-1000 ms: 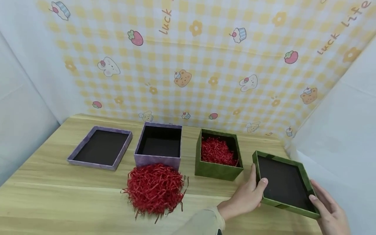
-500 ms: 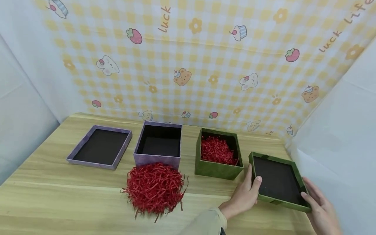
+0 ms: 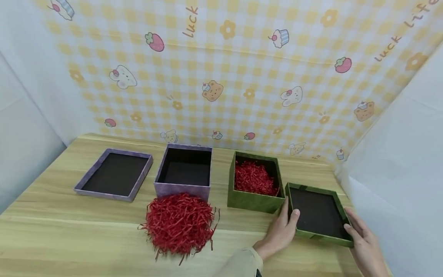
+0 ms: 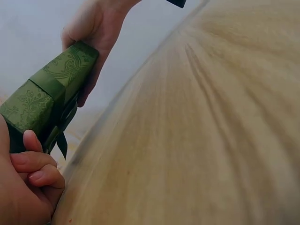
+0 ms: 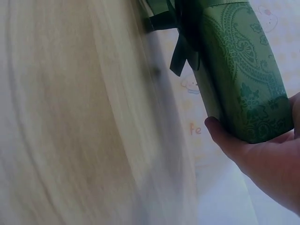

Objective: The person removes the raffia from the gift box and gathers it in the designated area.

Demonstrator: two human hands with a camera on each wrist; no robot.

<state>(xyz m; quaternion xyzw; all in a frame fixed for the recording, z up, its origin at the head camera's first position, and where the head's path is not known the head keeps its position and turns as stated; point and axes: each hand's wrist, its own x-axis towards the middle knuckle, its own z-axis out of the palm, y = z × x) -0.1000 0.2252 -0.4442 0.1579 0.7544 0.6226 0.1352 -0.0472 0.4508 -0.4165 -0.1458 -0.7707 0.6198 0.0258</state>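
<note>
A green patterned box lid (image 3: 316, 211), its dark inside facing up, is held between both hands at the right of the table. My left hand (image 3: 279, 230) grips its left side, thumb over the rim. On the opposite side my right hand (image 3: 364, 240) holds the edge near the front corner. Both wrist views show the lid above the wood, with a dark green ribbon (image 5: 180, 54) hanging from its underside. Just left of the lid stands the green box (image 3: 256, 202), with red shredded paper (image 3: 254, 179) inside.
An open purple box (image 3: 181, 189) stands left of the green one, and its purple lid (image 3: 114, 175) lies inside-up at the far left. A pile of red shredded paper (image 3: 180, 225) sits before the purple box. A patterned cloth (image 3: 194, 77) hangs behind the table (image 3: 86, 238).
Both hands have carried the green lid left and slightly lower, so it now sits close beside the green box. The boxes, purple lid and loose paper pile have stayed put.
</note>
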